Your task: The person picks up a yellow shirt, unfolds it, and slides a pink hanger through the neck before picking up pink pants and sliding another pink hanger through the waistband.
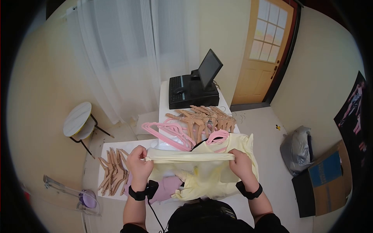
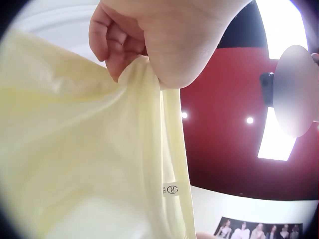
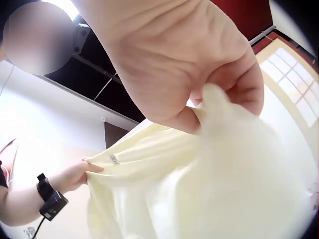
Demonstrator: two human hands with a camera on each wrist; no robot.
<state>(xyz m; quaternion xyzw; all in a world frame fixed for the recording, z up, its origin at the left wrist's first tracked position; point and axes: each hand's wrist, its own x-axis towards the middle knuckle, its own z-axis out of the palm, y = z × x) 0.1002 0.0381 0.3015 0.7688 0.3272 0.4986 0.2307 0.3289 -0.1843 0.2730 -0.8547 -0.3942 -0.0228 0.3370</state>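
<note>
Both hands hold up a pale yellow garment (image 1: 190, 156) by its top edge, which stretches in a straight band between them. My left hand (image 1: 140, 163) pinches the left end of that edge, and my right hand (image 1: 241, 166) grips the right end. In the left wrist view a small printed label (image 2: 171, 189) sits inside the edge, with the cloth hanging down below. More yellow cloth (image 1: 202, 188) spreads beneath, close to my body. To its left lies a light purple garment (image 1: 167, 186), partly hidden by the held cloth.
Pink hangers (image 1: 171, 136) and many wooden hangers (image 1: 202, 118) lie beyond the garment, before a black cash register (image 1: 194, 91). More wooden hangers (image 1: 113, 171) rest on the white table at left. A grey plastic bag (image 1: 297, 149) and a cardboard box (image 1: 330, 182) stand on the right.
</note>
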